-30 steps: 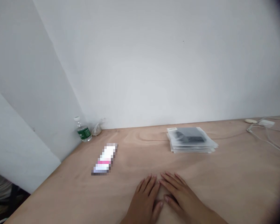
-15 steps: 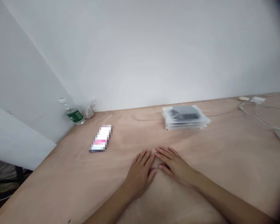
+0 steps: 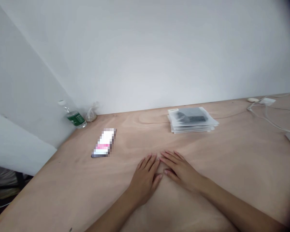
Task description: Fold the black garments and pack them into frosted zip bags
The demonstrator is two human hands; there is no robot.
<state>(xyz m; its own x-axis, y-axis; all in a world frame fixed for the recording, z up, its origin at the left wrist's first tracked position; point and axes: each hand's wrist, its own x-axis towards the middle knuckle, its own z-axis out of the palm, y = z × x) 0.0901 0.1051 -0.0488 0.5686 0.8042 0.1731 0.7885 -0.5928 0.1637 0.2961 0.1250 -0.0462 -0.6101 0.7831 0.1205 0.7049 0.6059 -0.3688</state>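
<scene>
My left hand (image 3: 145,180) and my right hand (image 3: 180,170) rest flat on the plywood tabletop (image 3: 207,167), fingers spread, nearly touching at the fingertips and thumbs. Neither holds anything. Up and to the left of my left hand lies a flat pixelated object (image 3: 103,143), blurred so its kind cannot be told, with pink and white areas. Nearest my right hand, further back, is a stack of frosted plastic bags (image 3: 190,120) with dark items inside.
A green-labelled water bottle (image 3: 74,116) lies tilted against the wall beside a small plastic bag (image 3: 91,113) in the far left corner. White cables (image 3: 265,112) and a white plug run along the far right. Walls bound the back and left.
Between the earliest frame and now the whole view has shifted, with the table sliding up in the picture and my forearms coming into sight. My hands and the objects have not visibly moved on the table.
</scene>
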